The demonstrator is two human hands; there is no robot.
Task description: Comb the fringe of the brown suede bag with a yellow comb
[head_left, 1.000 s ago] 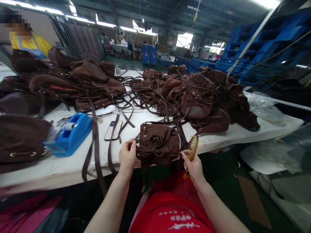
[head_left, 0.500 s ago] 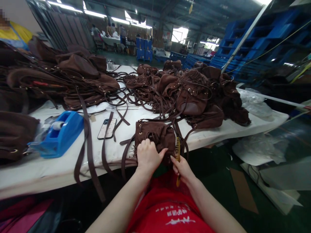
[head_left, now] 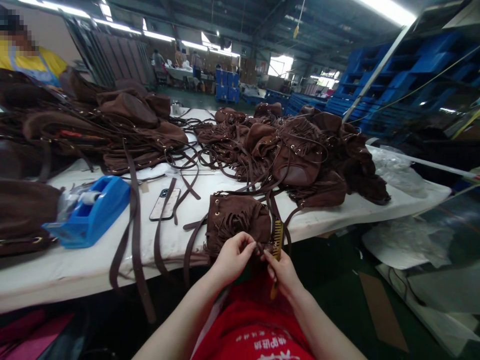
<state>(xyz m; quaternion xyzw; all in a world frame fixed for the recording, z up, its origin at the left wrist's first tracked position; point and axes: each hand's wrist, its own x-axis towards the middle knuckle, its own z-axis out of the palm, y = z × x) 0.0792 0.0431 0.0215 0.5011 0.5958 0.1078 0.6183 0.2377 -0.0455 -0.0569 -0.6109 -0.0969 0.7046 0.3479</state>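
A dark brown fringed suede bag [head_left: 240, 205] lies at the table's front edge, directly before me. Thumb and fingertips of my left hand [head_left: 232, 257] are pinched together at its lower edge, near the fringe; what is between them is too small to make out. In my right hand [head_left: 284, 272] is a yellow-brown comb [head_left: 277, 237], held by its handle with the teeth pointing up beside the bag's right side. The right thumb and index finger lie close to the left fingertips, at the bag's lower right corner.
A blue tape dispenser [head_left: 90, 210] and a phone [head_left: 165, 205] sit to the left on the white table [head_left: 202, 175]. Brown bags are heaped at the back left [head_left: 131, 107] and back right [head_left: 300, 155]. Long straps [head_left: 137, 250] hang over the front edge. A person in yellow [head_left: 48, 62] is at far left.
My left hand has moved from lying on the bag's front down and right to a pinch at its lower edge. The comb is still in my right hand. The view has shifted slightly.
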